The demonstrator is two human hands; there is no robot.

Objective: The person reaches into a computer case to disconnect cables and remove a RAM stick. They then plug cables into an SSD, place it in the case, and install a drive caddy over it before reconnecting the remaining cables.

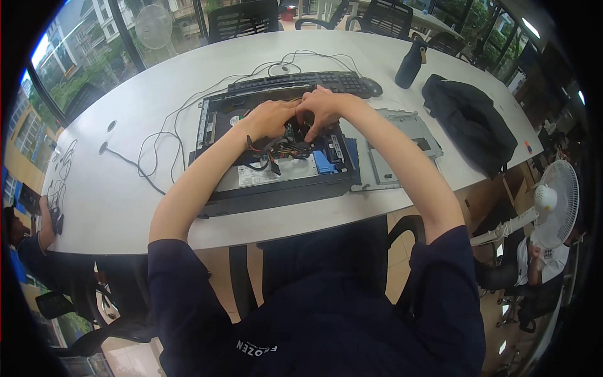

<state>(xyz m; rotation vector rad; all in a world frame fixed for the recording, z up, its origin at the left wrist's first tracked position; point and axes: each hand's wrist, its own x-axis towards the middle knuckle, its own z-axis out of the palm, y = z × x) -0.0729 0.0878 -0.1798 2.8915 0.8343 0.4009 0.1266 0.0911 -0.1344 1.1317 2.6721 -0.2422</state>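
Note:
An open desktop computer case (pixel 276 191) lies flat on the table in front of me, its inner parts exposed. My left hand (pixel 273 118) reaches over the middle of the case, its fingertips hidden among the parts. Beside it, my right hand (pixel 321 108) bends down into the case with thumb and fingers curled; what they grip, if anything, is hidden. Bundled cables (pixel 282 149) lie loose just below both hands. Nearer to me are a silver drive with a label (pixel 254 174) and a blue plastic piece (pixel 325 162). A round fan (pixel 235 120) shows left of my left hand.
A metal side panel (pixel 392 173) lies right of the case. Behind are a black keyboard (pixel 301 81) and a mouse (pixel 373 87). A dark bottle (pixel 411 65) and a black bag (pixel 468 122) stand farther right. Thin cables (pixel 169 135) trail across the left. Another person (pixel 38 235) sits far left.

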